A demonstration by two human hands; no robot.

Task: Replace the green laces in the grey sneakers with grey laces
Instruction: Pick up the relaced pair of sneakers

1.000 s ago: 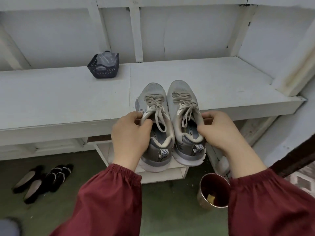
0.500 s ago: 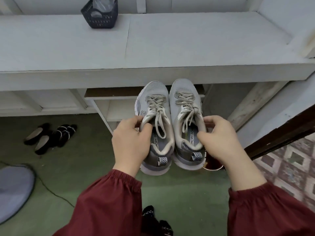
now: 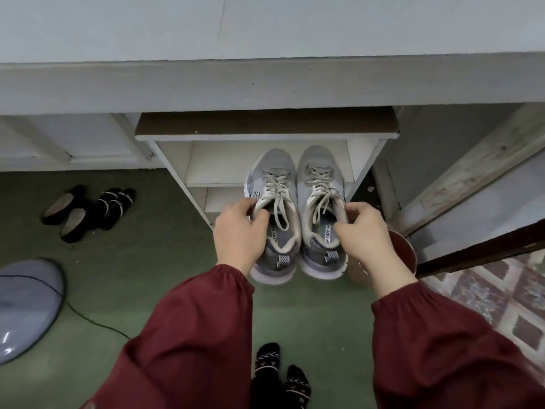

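I hold a pair of grey sneakers side by side in the air in front of a low white shelf unit [image 3: 177,172]. My left hand [image 3: 239,231] grips the collar of the left sneaker [image 3: 272,172]. My right hand [image 3: 362,234] grips the collar of the right sneaker [image 3: 320,169]. Both shoes carry pale grey-beige laces [image 3: 277,199] tied loosely, toes pointing away from me. No green laces are in view.
A white bench edge [image 3: 265,87] runs across above the shelf unit. Dark flats and sandals [image 3: 88,211] lie on the green floor at left, a grey fan base [image 3: 26,308] with its cord further left. A copper cup [image 3: 404,255] stands behind my right hand. My socked feet [image 3: 280,376] are below.
I have lowered the sneakers from the bench top down in front of the low shelf unit. The view has tilted downward; the basket on the bench has left the frame.
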